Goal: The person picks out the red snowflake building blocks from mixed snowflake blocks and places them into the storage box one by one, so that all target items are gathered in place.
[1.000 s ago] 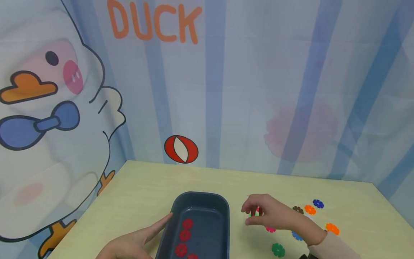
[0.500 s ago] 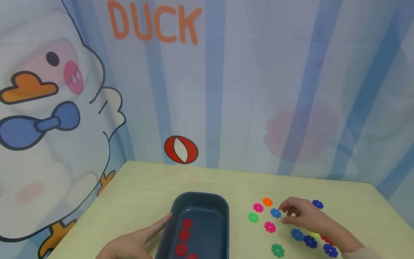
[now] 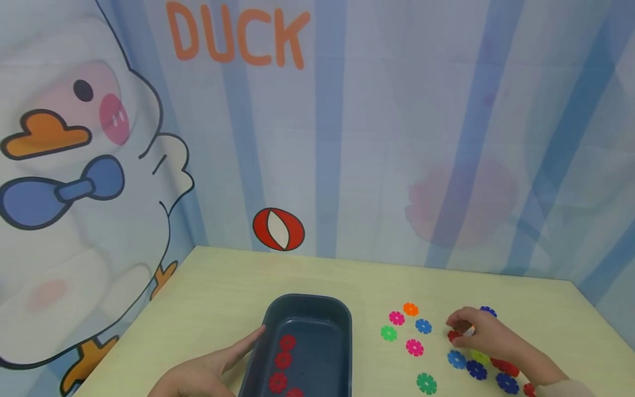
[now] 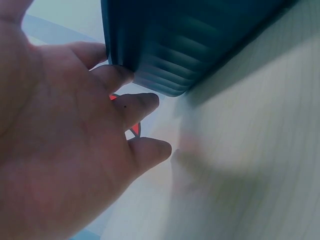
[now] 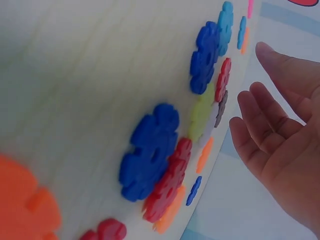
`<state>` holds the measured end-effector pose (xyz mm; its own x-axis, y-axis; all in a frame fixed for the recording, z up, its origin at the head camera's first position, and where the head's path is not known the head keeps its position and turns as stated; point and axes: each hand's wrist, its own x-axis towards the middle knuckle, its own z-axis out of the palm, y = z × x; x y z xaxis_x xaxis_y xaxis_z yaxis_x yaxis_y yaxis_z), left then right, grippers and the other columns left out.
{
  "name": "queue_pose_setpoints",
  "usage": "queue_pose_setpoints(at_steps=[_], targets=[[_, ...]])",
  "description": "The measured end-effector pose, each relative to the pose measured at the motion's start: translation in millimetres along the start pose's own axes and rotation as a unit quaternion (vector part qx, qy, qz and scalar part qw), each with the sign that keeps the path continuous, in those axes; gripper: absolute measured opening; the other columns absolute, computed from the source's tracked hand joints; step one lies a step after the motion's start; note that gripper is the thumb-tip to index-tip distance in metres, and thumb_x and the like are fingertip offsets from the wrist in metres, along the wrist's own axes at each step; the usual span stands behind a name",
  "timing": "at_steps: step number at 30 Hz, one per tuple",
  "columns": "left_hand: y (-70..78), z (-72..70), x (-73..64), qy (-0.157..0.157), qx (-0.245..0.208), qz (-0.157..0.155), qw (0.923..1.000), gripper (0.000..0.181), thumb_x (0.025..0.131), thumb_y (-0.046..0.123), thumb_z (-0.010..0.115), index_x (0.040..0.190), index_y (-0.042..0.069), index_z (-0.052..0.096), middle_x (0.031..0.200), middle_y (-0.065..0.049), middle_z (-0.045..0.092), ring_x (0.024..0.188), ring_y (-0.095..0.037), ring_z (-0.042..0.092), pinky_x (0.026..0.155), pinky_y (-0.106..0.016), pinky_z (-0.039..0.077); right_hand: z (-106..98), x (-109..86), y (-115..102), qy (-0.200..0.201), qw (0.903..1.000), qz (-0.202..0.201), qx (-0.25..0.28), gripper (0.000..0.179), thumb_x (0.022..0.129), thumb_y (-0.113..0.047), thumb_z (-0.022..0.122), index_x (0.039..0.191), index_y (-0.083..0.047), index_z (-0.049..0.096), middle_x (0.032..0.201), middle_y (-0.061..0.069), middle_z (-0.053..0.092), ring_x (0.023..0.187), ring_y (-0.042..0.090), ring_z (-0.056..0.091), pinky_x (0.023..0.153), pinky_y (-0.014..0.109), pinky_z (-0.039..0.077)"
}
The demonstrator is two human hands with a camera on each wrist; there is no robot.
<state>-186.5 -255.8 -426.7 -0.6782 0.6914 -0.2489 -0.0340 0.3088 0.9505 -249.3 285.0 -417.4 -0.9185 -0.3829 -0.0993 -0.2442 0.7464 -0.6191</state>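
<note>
A dark blue tray (image 3: 327, 336) stands mid-table with several red snowflake discs (image 3: 283, 361) inside. My left hand (image 3: 195, 376) rests against its left wall; in the left wrist view the straightish fingers (image 4: 142, 107) point to the tray side (image 4: 200, 35), the foremost touching it. My right hand (image 3: 483, 329), loosely bent, hovers above the scattered discs. A red disc (image 3: 453, 335) shows by its thumb and fingertips in the head view. From the right wrist view, that red disc (image 5: 223, 80) lies on the table beside a brown one (image 5: 221, 109), with the hand holding nothing.
Around the right hand lie pink (image 3: 414, 347), light green (image 3: 389, 333), green (image 3: 426, 383), orange (image 3: 410, 309), blue (image 3: 457, 359) and dark blue (image 3: 477, 370) discs. More red discs (image 3: 505, 367) lie under the right forearm. A duck-print curtain (image 3: 372, 138) hangs behind the table.
My right hand has moved right, from beside the tray across the pink and green discs to the red disc. The left hand and tray have stayed in place.
</note>
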Motion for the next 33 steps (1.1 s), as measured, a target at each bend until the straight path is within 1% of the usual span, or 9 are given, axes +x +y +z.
queue_pose_setpoints(at_steps=[2, 5, 8, 11, 16, 19, 24, 29, 33], targets=[[-0.3, -0.4, 0.2, 0.0, 0.002, 0.0, 1.0, 0.11, 0.075, 0.024, 0.082, 0.155, 0.036, 0.007, 0.161, -0.013, -0.003, 0.144, -0.037, -0.002, 0.109, -0.064, 0.012, 1, 1.9, 2, 0.0, 0.9999, 0.016, -0.003, 0.031, 0.08, -0.012, 0.077, 0.105, 0.0, 0.064, 0.097, 0.003, 0.064, 0.091, 0.022, 0.059, 0.08, 0.039, 0.052], [-1.3, -0.9, 0.5, 0.001, 0.001, -0.003, 1.0, 0.11, 0.075, 0.024, 0.082, 0.155, 0.037, 0.008, 0.161, -0.013, -0.003, 0.144, -0.038, -0.001, 0.109, -0.064, 0.013, 3, 4.1, 4, 0.003, 0.9991, 0.04, -0.009, 0.03, 0.079, -0.012, 0.078, 0.103, -0.001, 0.065, 0.095, 0.002, 0.064, 0.091, 0.021, 0.059, 0.082, 0.042, 0.052], [-2.5, -2.6, 1.2, -0.001, 0.026, 0.004, 0.9996, 0.11, 0.075, 0.03, 0.082, 0.155, 0.036, 0.006, 0.162, -0.012, -0.003, 0.144, -0.038, -0.003, 0.109, -0.063, 0.012, 4, 6.3, 5, 0.009, 0.9978, 0.064, -0.018, 0.03, 0.078, -0.011, 0.079, 0.103, -0.003, 0.065, 0.094, 0.001, 0.063, 0.091, 0.02, 0.058, 0.084, 0.042, 0.052], [-3.4, -3.6, 2.0, -0.001, 0.045, 0.011, 0.9989, 0.111, 0.075, 0.035, 0.082, 0.155, 0.035, 0.005, 0.162, -0.011, -0.002, 0.144, -0.038, -0.004, 0.109, -0.063, 0.011, 4, 8.5, 5, 0.01, 0.9971, 0.071, -0.025, 0.029, 0.078, -0.01, 0.079, 0.103, -0.002, 0.065, 0.094, 0.001, 0.063, 0.089, 0.019, 0.058, 0.084, 0.043, 0.052], [-3.9, -3.0, 2.1, -0.004, 0.04, 0.013, 0.9991, 0.111, 0.074, 0.037, 0.082, 0.155, 0.035, 0.005, 0.162, -0.01, -0.002, 0.145, -0.038, -0.003, 0.109, -0.064, 0.011, 6, 12.1, 5, 0.012, 0.9956, 0.086, -0.035, 0.028, 0.077, -0.007, 0.079, 0.101, -0.003, 0.066, 0.091, 0.001, 0.062, 0.086, 0.018, 0.055, 0.083, 0.042, 0.052], [-3.0, -1.9, 1.3, -0.002, 0.034, 0.01, 0.9994, 0.111, 0.074, 0.036, 0.082, 0.155, 0.036, 0.006, 0.162, -0.011, -0.002, 0.144, -0.039, -0.002, 0.109, -0.065, 0.011, 7, 14.2, 6, 0.012, 0.9953, 0.085, -0.044, 0.026, 0.076, -0.006, 0.079, 0.099, -0.003, 0.066, 0.09, 0.001, 0.062, 0.085, 0.018, 0.055, 0.083, 0.042, 0.052], [-2.2, -1.4, 1.1, 0.0, 0.023, 0.006, 0.9997, 0.112, 0.074, 0.033, 0.083, 0.155, 0.035, 0.006, 0.162, -0.012, -0.003, 0.144, -0.039, -0.004, 0.109, -0.065, 0.01, 8, 18.0, 8, 0.003, 0.9952, 0.088, -0.044, 0.026, 0.077, -0.009, 0.08, 0.099, -0.005, 0.067, 0.09, 0.001, 0.062, 0.085, 0.018, 0.054, 0.084, 0.042, 0.052], [-1.6, -1.5, 1.4, 0.001, 0.028, 0.004, 0.9996, 0.111, 0.074, 0.033, 0.082, 0.155, 0.035, 0.006, 0.162, -0.012, -0.003, 0.144, -0.039, -0.004, 0.109, -0.065, 0.01, 10, 20.6, 7, -0.008, 0.9956, 0.083, -0.043, 0.026, 0.076, -0.012, 0.08, 0.099, -0.006, 0.068, 0.092, 0.001, 0.063, 0.085, 0.018, 0.055, 0.084, 0.042, 0.052], [-1.5, -1.8, 1.3, 0.003, 0.032, 0.002, 0.9995, 0.111, 0.074, 0.032, 0.082, 0.155, 0.035, 0.006, 0.162, -0.013, -0.003, 0.144, -0.039, -0.003, 0.109, -0.065, 0.011, 11, 21.9, 6, -0.018, 0.9952, 0.076, -0.059, 0.027, 0.077, -0.013, 0.08, 0.1, -0.006, 0.068, 0.093, 0.002, 0.062, 0.084, 0.018, 0.054, 0.083, 0.041, 0.052]])
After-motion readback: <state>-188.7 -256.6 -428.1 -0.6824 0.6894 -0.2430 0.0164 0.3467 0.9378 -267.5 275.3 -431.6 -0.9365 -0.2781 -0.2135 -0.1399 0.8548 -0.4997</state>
